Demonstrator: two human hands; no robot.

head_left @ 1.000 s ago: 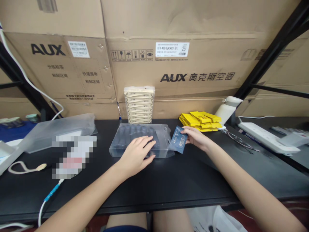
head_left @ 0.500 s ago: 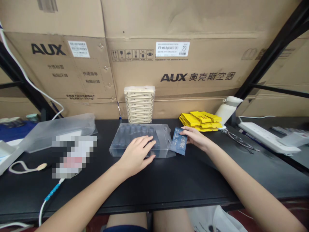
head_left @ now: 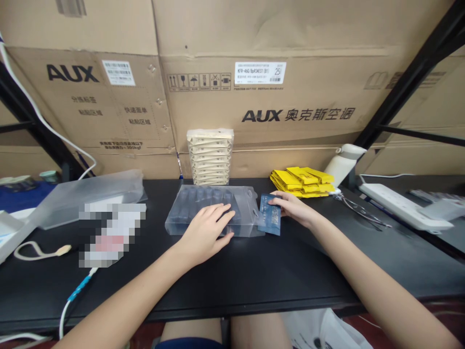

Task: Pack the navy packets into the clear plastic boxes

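A clear plastic box holding dark blue sachets lies flat on the black table. My left hand rests flat on its near side, fingers stretched out over the lid. My right hand pinches a dark blue sachet at the box's open right end, its flap sticking out beside the sachet.
A stack of cream sachets stands behind the box. Yellow sachets are piled at the right, next to a white bottle, scissors and a white power strip. A frosted plastic box and cables lie at the left. Cardboard cartons form the back wall.
My right hand has turned the blue sachet more upright and brought it slightly left and down, closer to the box's open end. My left hand has stayed put on the box.
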